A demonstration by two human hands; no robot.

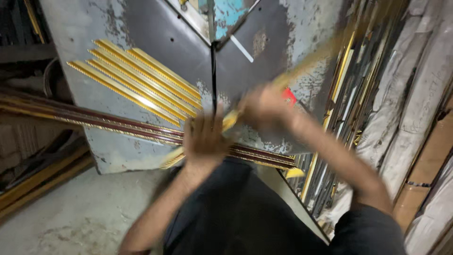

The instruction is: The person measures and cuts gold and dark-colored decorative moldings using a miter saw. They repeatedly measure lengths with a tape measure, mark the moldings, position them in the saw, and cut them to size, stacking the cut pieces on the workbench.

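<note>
Gripping a long gold moulding strip (283,78) with both hands, I have it slanting across the grey metal table (104,141), one end low near the table's front edge and the other blurred, high to the right. My left hand (204,137) is clenched round the strip's lower part, fingers spread over it. My right hand (264,109) grasps it further up, though motion blur hides the fingers. Just beside that hand a small red patch (289,96) shows on the table. Further left on the table lie several short gold strips (141,80), side by side and slanted. Below them long dark red strips with gold edges (118,125) run across the table and past its left side. More mouldings stand leaning at the right (349,94), next to wrapped bundles (415,85).
</note>
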